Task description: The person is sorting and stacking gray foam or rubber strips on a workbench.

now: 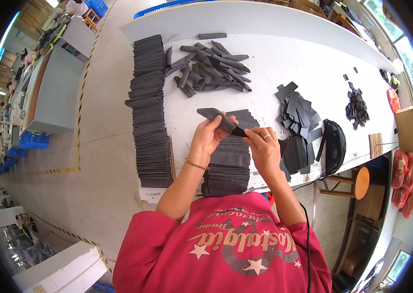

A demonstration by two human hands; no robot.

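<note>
My left hand (206, 136) is closed round a dark grey fabric sleeve (226, 124), its flat, wider end sticking out past the thumb to the left. At the sleeve's other end, my right hand (265, 147) pinches a narrow black strip (239, 132); whether the strip sits inside the sleeve is hard to see. Below both hands lies an overlapping row of flat black pieces (226, 168). Beyond them is a loose heap of rolled dark sleeves (211, 68). Flat black rectangular pieces (295, 110) are heaped to the right of my hands.
A long, tightly packed row of dark pieces (148, 112) lines the left of the white table (270, 53). Farther right lie small black pieces (358, 110) and a black mesh item (334, 146). A stool (361, 183) stands at right, near red plastic bags (405, 178).
</note>
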